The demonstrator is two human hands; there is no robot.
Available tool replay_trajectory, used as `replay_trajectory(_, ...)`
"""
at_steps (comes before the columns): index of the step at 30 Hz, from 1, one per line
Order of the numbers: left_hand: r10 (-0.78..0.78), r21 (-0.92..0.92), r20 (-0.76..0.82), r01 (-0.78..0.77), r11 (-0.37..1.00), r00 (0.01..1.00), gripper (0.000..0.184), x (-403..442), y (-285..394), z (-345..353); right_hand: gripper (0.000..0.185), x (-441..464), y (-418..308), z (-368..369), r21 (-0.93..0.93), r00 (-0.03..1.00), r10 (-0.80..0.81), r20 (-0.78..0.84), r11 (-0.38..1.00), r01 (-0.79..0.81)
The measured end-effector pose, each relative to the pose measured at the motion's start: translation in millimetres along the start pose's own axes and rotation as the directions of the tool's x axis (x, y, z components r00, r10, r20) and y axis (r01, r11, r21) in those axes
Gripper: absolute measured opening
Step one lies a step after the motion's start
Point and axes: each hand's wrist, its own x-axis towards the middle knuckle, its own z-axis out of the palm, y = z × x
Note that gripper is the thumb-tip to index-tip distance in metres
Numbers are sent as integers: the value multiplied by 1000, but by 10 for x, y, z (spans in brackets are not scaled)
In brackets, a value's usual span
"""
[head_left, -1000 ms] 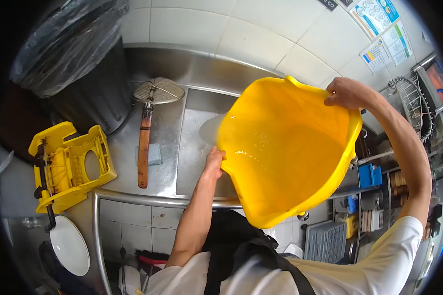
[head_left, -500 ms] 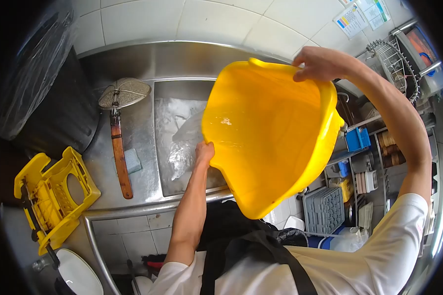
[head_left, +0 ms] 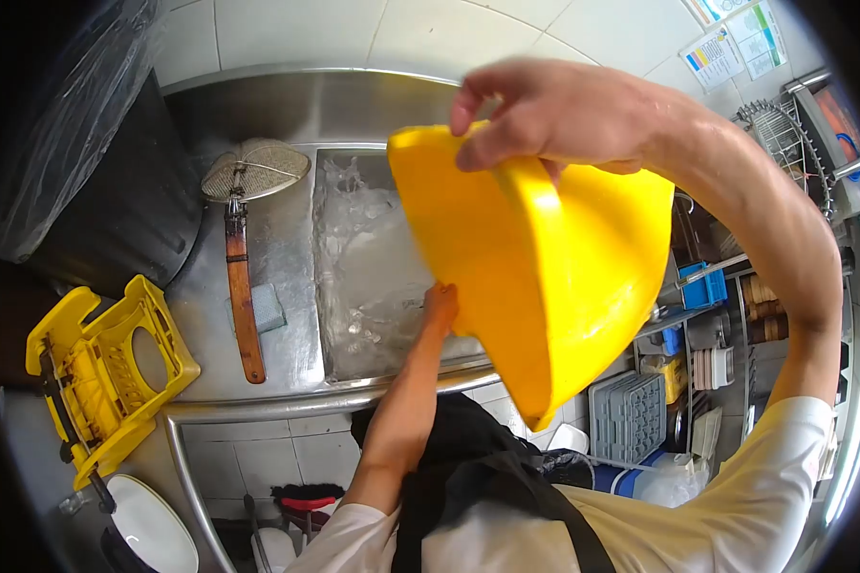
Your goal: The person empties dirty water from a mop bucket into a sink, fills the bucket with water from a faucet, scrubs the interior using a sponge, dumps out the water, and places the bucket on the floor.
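A large yellow bucket [head_left: 592, 258] is tipped steeply over the right side of the metal sink [head_left: 319, 258], its opening turned to the left. My left hand [head_left: 440, 307] grips the bucket's lower left rim. Over the top rim, my right hand [head_left: 535, 115] is curled with its fingers hooked on the edge. Cloudy, churning water [head_left: 373, 277] covers the sink bottom.
Left of the sink lie a wood-handled strainer [head_left: 242, 286] and a bluish pad [head_left: 268, 308]. Farther left are a yellow wringer [head_left: 115, 372], a lined black bin [head_left: 129, 191] and a white plate [head_left: 153, 525]. A metal rail [head_left: 287, 408] runs along the front; shelves stand right.
The bucket has tipped further over to the left, with my right hand swinging up and left over its rim. Water has spread and churned across the sink.
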Motion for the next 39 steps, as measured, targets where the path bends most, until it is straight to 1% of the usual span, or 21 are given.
replay_trajectory(2,118,-17,198,-117,993,973,30,172,-104,253,37,-5,-216,7,28,1000,23,-9,999,-23)
replay_trajectory(4,-82,-96,87,91,991,993,32,101,87,632,38,26,-342,35,83,1000,-15,-1,996,15)
replay_trajectory(6,-73,-278,136,108,954,988,33,95,62,785,39,61,-448,72,-48,999,36,-29,998,-37)
replay_trajectory(10,-38,-306,257,119,945,966,34,279,-114,758,41,30,-467,185,-75,999,27,-39,997,-30)
replay_trajectory(12,-80,-205,120,103,973,990,35,277,-62,541,32,30,-400,184,-53,998,29,-62,998,-33)
replay_trajectory(13,-92,-286,111,121,950,990,34,250,-28,393,27,50,-365,194,-34,997,16,-79,999,-19)
replay_trajectory(15,-4,-191,87,21,981,996,33,125,172,25,28,94,-217,193,19,989,-11,-149,1000,14)
replay_trajectory(16,-87,77,27,84,993,996,31,27,362,-200,29,122,-137,149,64,975,-34,-218,997,49)
replay_trajectory(18,-25,264,-62,41,964,998,32,-418,861,-459,33,156,46,1,148,980,-19,-198,988,49)
replay_trajectory(19,-24,266,-75,43,963,997,32,-349,779,-632,34,141,163,-97,226,984,11,-177,974,30)
replay_trajectory(21,48,-57,-91,-54,997,995,34,-119,521,-979,35,29,403,-222,309,986,40,-162,951,12)
replay_trajectory(24,123,-93,-97,-132,987,988,44,-455,1123,-1316,29,-207,857,-289,508,959,104,-265,860,47)
replay_trajectory(26,163,-211,-45,-169,963,986,62,-513,1426,-1478,30,-369,1256,-309,256,881,165,-443,965,-52)
replay_trajectory(27,129,-224,-143,-159,962,981,71,-747,1728,-1365,31,-390,1574,-346,230,874,190,-447,969,-93)
replay_trajectory(28,145,-206,-122,-168,964,982,71,-765,1771,-1313,33,-362,1937,-385,209,863,216,-456,969,-132)
replay_trajectory(31,403,-105,-233,-435,894,885,81,-864,1859,-1087,37,-124,2950,-423,192,782,222,-582,972,-133)
replay_trajectory(34,492,-34,-257,-516,856,832,85,-1020,2001,-685,39,174,3760,-103,111,737,133,-662,991,-80)
replay_trajectory(35,565,64,-285,-572,817,774,88,-906,1896,-696,39,293,3963,-26,82,762,147,-630,989,-124)
replay_trajectory(36,566,77,-288,-571,817,772,88,-956,1904,-654,38,376,4095,88,193,783,268,-561,962,-191)
replay_trajectory(38,577,179,-265,-549,816,772,90,-1115,1869,-462,38,611,4547,486,267,799,301,-521,946,-182)
replay_trajectory(39,643,132,-214,-631,765,735,95,-1132,1804,-401,38,855,5102,887,241,793,262,-551,959,-149)
